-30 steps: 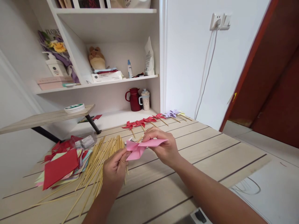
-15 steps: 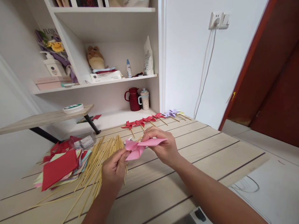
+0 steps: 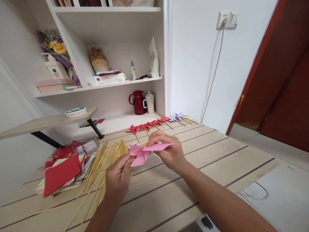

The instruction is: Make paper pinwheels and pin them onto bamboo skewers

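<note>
At the far left, a board with wood grain forms a low stand [image 3: 45, 124] on angled black legs; a round white dish [image 3: 75, 113] with green on its top lies on it. Below and in front, a loose stack of flat, straight-edged paper [image 3: 62, 175] is spread on the table [image 3: 224, 161], a smooth red sheet uppermost and pastel edges showing beneath. Behind the stack lies a glossy, clear plastic packet [image 3: 88, 146]. To the right, thin, straight, pale yellow sticks [image 3: 103, 161] form a fanned pile, several crossing one another. The left hand [image 3: 117, 175] is clamped on the left side of a pink pinwheel [image 3: 142, 157], its edge pinched between thumb and forefinger. The pinwheel is matte paper with folded, pointed blades; it is located between the two hands, raised above the table, with a short length of stick visible behind its centre. Farther back, red paper pinwheels [image 3: 142, 127] on sticks lie in a slanting row, below a smooth, dark red jug [image 3: 138, 104] and a speckled cup [image 3: 150, 104] with a pale blue handle. The right hand [image 3: 170, 156] is clamped on the pink pinwheel's upper right part, fingers curled; the exact contact is partly hidden. Beyond it, lilac paper pinwheels [image 3: 177, 117] and pale yellow folded paper [image 3: 187, 117] end the row.
</note>
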Demonstrator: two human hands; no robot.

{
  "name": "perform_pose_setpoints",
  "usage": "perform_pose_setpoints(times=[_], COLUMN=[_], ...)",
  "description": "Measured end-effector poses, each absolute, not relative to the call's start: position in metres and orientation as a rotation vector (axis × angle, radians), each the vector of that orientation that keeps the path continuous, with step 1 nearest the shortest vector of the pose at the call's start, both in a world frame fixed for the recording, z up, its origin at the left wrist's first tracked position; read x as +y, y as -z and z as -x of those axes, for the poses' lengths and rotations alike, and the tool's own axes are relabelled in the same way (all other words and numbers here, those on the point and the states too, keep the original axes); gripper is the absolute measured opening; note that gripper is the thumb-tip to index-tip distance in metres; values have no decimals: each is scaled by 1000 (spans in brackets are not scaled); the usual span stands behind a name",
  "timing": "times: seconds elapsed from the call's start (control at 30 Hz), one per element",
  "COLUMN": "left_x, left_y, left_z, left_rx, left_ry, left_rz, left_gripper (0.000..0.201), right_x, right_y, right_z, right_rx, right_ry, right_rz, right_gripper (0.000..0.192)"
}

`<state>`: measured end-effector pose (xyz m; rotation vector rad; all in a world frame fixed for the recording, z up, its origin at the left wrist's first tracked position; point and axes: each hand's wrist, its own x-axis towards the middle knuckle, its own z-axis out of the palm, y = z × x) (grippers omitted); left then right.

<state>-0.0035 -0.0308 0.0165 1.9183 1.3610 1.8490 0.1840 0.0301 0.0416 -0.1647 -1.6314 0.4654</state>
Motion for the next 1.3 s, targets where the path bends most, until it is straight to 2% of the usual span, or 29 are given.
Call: perform_pose_setpoints(times=[0.33, 0.77, 1.3], left_x=[-30, -28, -26], left_y=[-18, -12, -12], left_z=[3, 8, 10], left_rx=[1375, 1348, 1337], left_ry=[-1873, -1920, -1900], left_rz=[-1958, -2207, -2306], left_gripper=[17, 18, 17], right_x=[32, 31, 32], right_y=[-40, -41, -39], right_z=[-184, -184, -184], right_rx=[-1629, -1634, -1641], right_ry=[-483, -520, -537], right_rz=[150, 140, 161], right_gripper=[7, 17, 16])
